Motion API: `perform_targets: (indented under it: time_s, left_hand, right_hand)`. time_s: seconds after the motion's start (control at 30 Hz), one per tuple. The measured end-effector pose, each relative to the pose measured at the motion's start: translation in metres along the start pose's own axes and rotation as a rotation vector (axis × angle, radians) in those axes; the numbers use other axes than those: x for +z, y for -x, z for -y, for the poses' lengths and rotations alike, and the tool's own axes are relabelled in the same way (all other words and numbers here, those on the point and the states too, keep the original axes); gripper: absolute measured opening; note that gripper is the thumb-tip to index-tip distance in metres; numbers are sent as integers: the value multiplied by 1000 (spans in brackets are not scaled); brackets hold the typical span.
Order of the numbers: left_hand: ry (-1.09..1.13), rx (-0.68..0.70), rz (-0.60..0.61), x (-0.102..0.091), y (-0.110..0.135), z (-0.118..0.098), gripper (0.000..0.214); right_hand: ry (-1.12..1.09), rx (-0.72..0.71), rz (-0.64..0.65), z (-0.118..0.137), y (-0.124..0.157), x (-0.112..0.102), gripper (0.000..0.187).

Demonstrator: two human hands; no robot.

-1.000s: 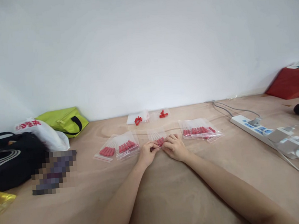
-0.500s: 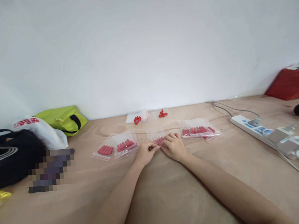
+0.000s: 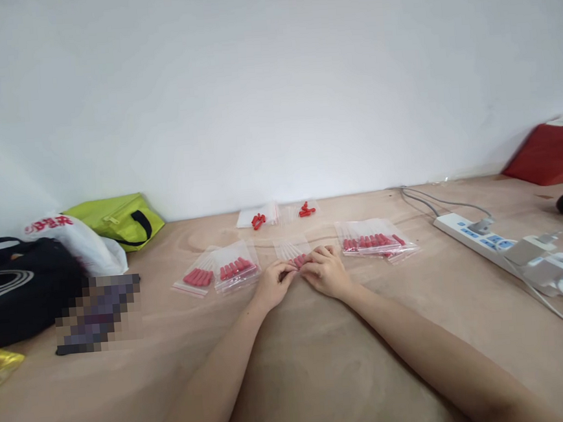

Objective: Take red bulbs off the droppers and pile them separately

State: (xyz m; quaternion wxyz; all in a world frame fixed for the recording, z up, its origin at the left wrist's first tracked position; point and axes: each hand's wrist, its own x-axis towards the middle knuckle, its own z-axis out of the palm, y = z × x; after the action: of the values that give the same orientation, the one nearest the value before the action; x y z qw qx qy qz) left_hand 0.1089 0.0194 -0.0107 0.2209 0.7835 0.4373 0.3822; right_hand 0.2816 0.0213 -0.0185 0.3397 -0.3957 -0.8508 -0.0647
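Note:
A small clear zip bag [image 3: 291, 246] with red pieces in it lies in the middle of the table. My left hand [image 3: 274, 283] pinches its near edge, fingers curled. Close beside it, my right hand [image 3: 326, 272] also has thumb and fingers pressed on that edge, and the two hands' fingertips almost meet. The fingers cover much of the bag's near end. To the left lie a bag of red pieces [image 3: 199, 276] and another filled zip bag [image 3: 236, 267]. Several filled bags [image 3: 374, 237] overlap on the right.
Two loose clusters of red pieces, one left [image 3: 258, 221] and one right [image 3: 306, 209], lie near the wall on plastic bags. A power strip [image 3: 473, 236] with chargers and cables is on the right. A black bag [image 3: 29, 289] and a green bag [image 3: 116, 221] stand left.
My hands stay together at the bag's near edge, with only a slight shift of the fingers. The whole view has shifted a little, and the other things lie where they were.

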Motion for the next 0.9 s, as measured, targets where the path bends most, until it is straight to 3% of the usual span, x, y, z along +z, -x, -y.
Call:
perform_targets:
  time_s: [0.2, 0.4, 0.73, 0.8, 0.9]
  left_hand:
    - [33, -15, -43, 0, -3, 6, 12]
    - [-66, -36, -77, 2, 0, 2, 13]
    - [-140, -74, -310, 2, 3, 3, 17]
    - [-156, 0, -276, -1, 4, 1, 18]
    - [-216, 115, -97, -2, 5, -1, 29]
  right_hand:
    - [-14, 45, -5, 7, -8, 10, 12]
    - [-44, -36, -24, 7, -8, 11, 18]
    - [-186, -13, 65, 5, -3, 5, 11]
    - [-302, 0, 100, -4, 2, -1, 13]
    - [-498, 22, 194, -18, 9, -13, 11]
